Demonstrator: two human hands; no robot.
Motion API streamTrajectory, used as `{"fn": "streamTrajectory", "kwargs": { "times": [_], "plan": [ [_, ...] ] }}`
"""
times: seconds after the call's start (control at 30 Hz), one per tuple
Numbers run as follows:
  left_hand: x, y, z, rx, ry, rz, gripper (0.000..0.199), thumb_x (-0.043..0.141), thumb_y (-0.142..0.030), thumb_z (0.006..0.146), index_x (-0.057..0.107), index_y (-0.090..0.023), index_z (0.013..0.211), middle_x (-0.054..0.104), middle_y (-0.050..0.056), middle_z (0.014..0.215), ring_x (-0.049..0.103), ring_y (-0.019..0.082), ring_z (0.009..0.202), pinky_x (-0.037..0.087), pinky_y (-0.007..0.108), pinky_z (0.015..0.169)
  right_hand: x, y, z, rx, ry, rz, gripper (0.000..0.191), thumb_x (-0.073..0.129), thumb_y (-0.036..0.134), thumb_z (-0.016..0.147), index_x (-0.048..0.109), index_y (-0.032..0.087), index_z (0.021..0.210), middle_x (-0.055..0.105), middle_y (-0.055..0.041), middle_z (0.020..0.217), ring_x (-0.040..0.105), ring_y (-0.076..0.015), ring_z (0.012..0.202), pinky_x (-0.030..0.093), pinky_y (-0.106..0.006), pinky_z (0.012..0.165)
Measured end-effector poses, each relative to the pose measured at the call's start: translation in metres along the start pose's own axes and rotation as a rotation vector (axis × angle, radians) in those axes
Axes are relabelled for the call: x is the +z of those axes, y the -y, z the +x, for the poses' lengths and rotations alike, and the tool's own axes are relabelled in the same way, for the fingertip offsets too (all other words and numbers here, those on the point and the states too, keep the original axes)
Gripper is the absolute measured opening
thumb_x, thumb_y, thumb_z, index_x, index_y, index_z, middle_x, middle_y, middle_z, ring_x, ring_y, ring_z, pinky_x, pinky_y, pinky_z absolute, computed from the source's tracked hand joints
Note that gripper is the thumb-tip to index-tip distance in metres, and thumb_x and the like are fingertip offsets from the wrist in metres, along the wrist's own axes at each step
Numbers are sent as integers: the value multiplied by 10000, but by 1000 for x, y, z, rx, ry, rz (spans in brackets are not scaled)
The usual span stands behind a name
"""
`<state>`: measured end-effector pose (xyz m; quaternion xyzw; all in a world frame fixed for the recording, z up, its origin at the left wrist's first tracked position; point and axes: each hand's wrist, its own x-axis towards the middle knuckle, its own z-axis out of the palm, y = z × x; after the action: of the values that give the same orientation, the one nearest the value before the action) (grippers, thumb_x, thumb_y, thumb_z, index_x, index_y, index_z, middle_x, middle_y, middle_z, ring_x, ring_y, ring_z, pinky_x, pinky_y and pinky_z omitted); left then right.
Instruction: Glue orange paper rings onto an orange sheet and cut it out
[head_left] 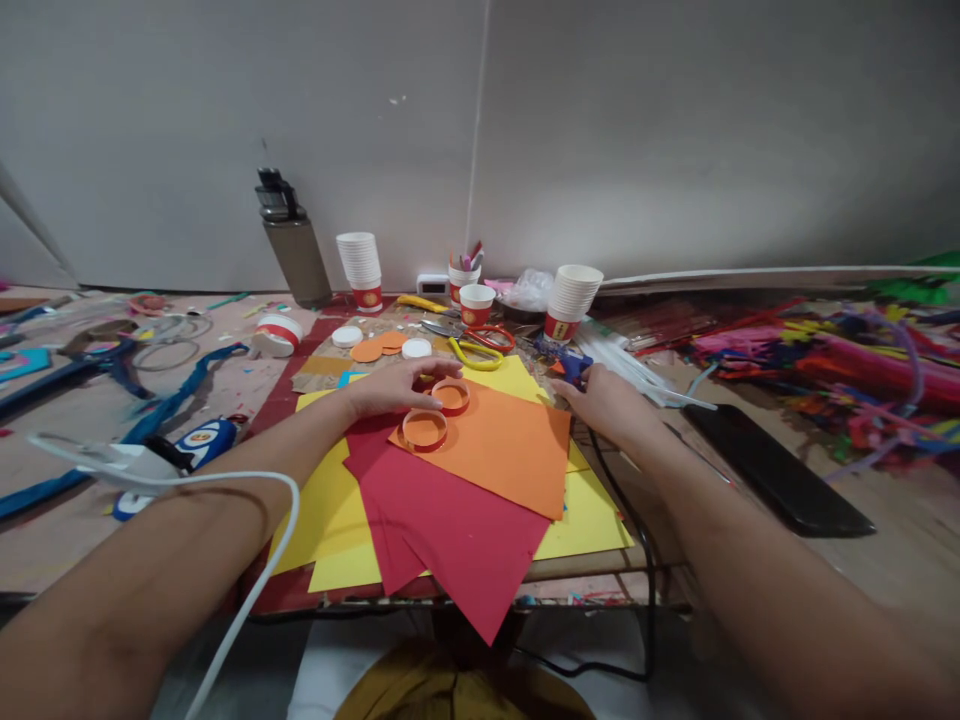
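My left hand (397, 387) rests at the upper left of an orange sheet (502, 440), its fingers touching or just beside two red-and-white rings (451, 397). The nearer ring (425, 431) lies just below the fingertips. Under the orange sheet are red sheets (450, 530) and yellow sheets (330, 515). To the right of the sheets, my right hand (596, 397) is closed around a blue tool (574, 366), perhaps a glue gun, with an orange tip. Yellow-handled scissors (475, 355) and red-handled scissors (496, 338) lie behind the sheets.
Stacked paper cups (360, 262) and a bottle (296, 250) stand near the wall, with another cup stack (576, 295) farther right. A black phone (776, 470) lies right of my forearm, near colourful pipe cleaners (832, 350). A white cable (289, 520) crosses my left forearm.
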<state>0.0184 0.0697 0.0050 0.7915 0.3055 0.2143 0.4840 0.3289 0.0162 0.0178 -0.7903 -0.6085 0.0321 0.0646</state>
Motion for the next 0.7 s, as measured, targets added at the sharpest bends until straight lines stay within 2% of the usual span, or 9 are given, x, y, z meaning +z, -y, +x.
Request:
{"fn": "streamTrajectory", "kwargs": {
  "times": [0.13,0.3,0.5,0.6,0.7],
  "plan": [
    [-2,-6,0,39,42,61,610,667,-267,770,508,-274,1359,565,93,1370,498,222,1289,402,390,1056,1,3,8,55,25,36,551,530,541,817,625,81,1106,685,-242,1068,657,-362,988,456,-373,715],
    [-2,-2,2,43,32,98,612,665,-273,770,504,-253,1360,572,99,1344,525,212,1238,405,370,1038,0,-4,21,138,66,205,416,519,425,783,698,97,965,708,-213,940,673,-338,890,444,-339,625],
    [-1,3,3,41,-11,131,599,680,-287,760,525,-221,1335,569,101,1356,536,221,1206,424,371,1007,1,-10,21,213,-21,398,376,486,395,770,689,114,914,684,-175,774,644,-304,717,435,-347,562],
    [1,0,3,28,-30,134,595,683,-288,756,532,-214,1327,595,96,1326,548,225,1194,421,380,1012,0,-7,13,204,-75,551,340,464,366,781,633,141,972,661,-124,784,619,-248,681,456,-321,543],
    [1,-4,3,10,-59,159,595,702,-298,742,552,-214,1311,597,101,1328,557,234,1192,422,385,1016,-3,-2,3,163,-118,693,271,479,317,762,550,191,991,630,-64,831,612,-200,723,495,-287,578]
  ]
}}
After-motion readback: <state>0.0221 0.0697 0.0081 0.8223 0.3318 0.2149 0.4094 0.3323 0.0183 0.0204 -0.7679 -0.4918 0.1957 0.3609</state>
